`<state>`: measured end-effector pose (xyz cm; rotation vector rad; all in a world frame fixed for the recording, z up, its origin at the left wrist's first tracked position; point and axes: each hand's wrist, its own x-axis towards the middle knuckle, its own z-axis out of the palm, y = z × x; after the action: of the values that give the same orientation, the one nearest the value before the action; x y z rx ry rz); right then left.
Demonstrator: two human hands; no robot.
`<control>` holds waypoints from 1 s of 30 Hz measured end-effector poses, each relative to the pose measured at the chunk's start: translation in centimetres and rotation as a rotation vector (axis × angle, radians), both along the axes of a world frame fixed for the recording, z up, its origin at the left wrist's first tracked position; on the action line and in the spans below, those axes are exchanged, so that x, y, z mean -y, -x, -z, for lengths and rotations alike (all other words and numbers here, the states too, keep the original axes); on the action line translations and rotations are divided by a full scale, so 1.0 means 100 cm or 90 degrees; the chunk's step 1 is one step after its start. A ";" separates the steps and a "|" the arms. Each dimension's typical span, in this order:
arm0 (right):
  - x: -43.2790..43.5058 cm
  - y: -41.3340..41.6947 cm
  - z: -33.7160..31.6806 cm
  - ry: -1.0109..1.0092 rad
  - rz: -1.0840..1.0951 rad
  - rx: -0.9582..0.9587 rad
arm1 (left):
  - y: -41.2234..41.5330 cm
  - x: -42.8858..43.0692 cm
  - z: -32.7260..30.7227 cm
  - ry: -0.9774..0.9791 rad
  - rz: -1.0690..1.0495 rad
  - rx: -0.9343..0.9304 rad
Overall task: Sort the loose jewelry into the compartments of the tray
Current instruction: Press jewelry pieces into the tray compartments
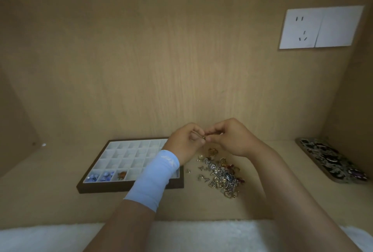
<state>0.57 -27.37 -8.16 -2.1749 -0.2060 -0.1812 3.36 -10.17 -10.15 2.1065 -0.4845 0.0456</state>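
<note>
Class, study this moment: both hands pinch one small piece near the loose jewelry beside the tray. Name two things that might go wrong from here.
1. The small piece is only pinched between the left hand and right hand; a slip may drop it into the jewelry pile, lost among the rest.
2. The blue sleeve lies across the right side of the tray, hiding compartments; a piece could land in the wrong one.

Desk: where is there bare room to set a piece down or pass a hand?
Free: desk left of the compartment tray up to the side wall; the strip between tray front and white fabric; the gap between jewelry pile and floral-patterned case. Crowded: between tray and pile, where left hand and right hand pinch a small piece.
</note>
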 end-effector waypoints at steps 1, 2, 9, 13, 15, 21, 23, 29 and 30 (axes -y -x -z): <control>-0.007 0.000 -0.003 0.000 -0.008 0.010 | 0.001 -0.010 -0.004 0.005 -0.001 0.005; -0.014 0.001 -0.005 0.001 -0.018 0.019 | 0.001 -0.020 -0.007 0.013 -0.005 0.006; -0.090 0.010 0.002 0.018 -0.010 0.080 | 0.017 -0.104 -0.015 0.045 0.002 -0.023; -0.141 0.012 0.011 0.060 -0.037 0.083 | 0.023 -0.160 -0.006 0.022 -0.018 -0.035; -0.161 0.010 0.010 0.090 -0.065 0.065 | 0.025 -0.183 -0.001 0.018 -0.025 -0.047; -0.198 0.002 0.018 0.179 -0.138 0.014 | 0.025 -0.223 0.013 -0.094 -0.038 -0.023; -0.201 0.002 0.023 0.201 -0.143 0.014 | 0.025 -0.226 0.015 -0.181 -0.049 0.020; -0.207 0.003 0.034 0.315 -0.101 0.043 | 0.022 -0.233 0.019 -0.238 -0.021 0.030; -0.207 0.003 0.033 0.328 -0.102 0.047 | 0.022 -0.234 0.021 -0.228 -0.023 0.028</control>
<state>0.28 -6.71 -11.44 -2.6483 -0.5136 -0.1260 1.19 13.27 -12.21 2.4689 -0.5101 0.0265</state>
